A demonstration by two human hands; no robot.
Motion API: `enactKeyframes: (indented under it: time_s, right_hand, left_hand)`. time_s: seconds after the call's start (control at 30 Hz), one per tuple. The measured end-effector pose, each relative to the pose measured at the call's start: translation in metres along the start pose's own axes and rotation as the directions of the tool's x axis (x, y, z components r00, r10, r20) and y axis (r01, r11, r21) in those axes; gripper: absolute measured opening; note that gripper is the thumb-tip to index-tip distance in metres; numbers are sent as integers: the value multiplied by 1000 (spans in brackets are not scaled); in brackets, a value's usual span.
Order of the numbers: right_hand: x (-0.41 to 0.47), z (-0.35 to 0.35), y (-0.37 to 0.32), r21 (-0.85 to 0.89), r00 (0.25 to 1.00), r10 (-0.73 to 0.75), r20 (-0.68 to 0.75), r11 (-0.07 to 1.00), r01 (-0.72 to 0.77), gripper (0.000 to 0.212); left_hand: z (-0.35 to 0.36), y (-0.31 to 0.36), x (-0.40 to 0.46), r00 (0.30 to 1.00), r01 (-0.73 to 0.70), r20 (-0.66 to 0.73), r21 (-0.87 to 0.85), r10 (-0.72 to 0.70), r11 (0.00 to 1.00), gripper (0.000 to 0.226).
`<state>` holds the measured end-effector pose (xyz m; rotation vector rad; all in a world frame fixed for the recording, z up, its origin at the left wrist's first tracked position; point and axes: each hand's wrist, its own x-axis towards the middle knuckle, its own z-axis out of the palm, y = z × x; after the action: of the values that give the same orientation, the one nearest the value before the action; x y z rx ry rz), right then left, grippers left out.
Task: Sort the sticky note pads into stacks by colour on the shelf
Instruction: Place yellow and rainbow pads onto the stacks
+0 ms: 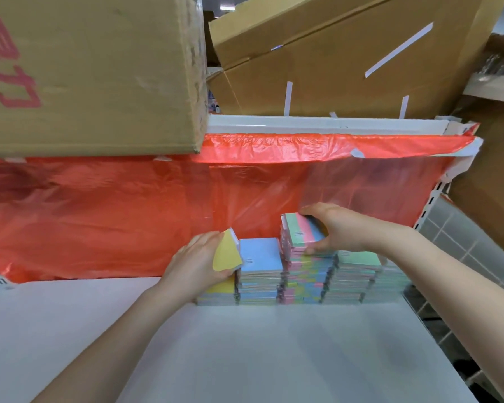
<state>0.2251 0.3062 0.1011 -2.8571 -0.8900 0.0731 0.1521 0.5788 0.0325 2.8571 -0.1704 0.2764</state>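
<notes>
Your right hand (339, 231) curls over a striped green, pink and blue pad (304, 232) on top of the tallest stack (306, 271), thumb at its near edge, fingers over the far side. Your left hand (200, 263) holds a yellow pad (227, 254) tilted on edge, above the leftmost stack (217, 293). Between them stands a blue-topped stack (259, 269); a green-topped stack (357, 274) sits just right. All rest on the white shelf (245, 350), against red plastic sheeting (128, 213), beneath cardboard boxes (85, 68). Both forearms reach forward.
</notes>
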Motion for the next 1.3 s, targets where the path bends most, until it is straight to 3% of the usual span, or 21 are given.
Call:
enactKeyframes:
  time_s: [0.17,0.3,0.43,0.53,0.73,0.9,1.17,1.3]
  right_hand:
    - [-6,7,1,-20,1000,-15,-23,1000,15,87]
    - [-15,11,-3,-64,977,-35,-209,998,22,68]
    - [-30,18,-21,-75,866,-125,-485,992,101,34]
    - [-41,32,-43,-106,800,-234,-553,972,212,28]
    - [-49,78,-81,46,851,-239,-468,955,294,22]
    - [-51,112,-106,328,928,-76,-365,922,205,27]
    - [-51,147,-131,305,983,66,-174,952,-10,25]
    - [-57,163,-143,248,989,94,-118,967,-62,27]
  left_hand:
    - [5,-19,4,988,28,149,55,-36,998,74]
    - [11,-31,8,975,3,220,55,-15,998,74]
    - [23,-38,5,949,-57,313,28,45,998,71]
    - [31,-38,7,937,-93,340,25,79,995,71]
    - [46,-44,14,914,-131,390,18,114,991,73]
    - [60,-54,12,920,-171,360,17,154,985,69]
    - [62,-68,-9,926,-281,242,-73,290,957,61]
    - [44,-65,-44,945,-270,151,-144,291,952,63]
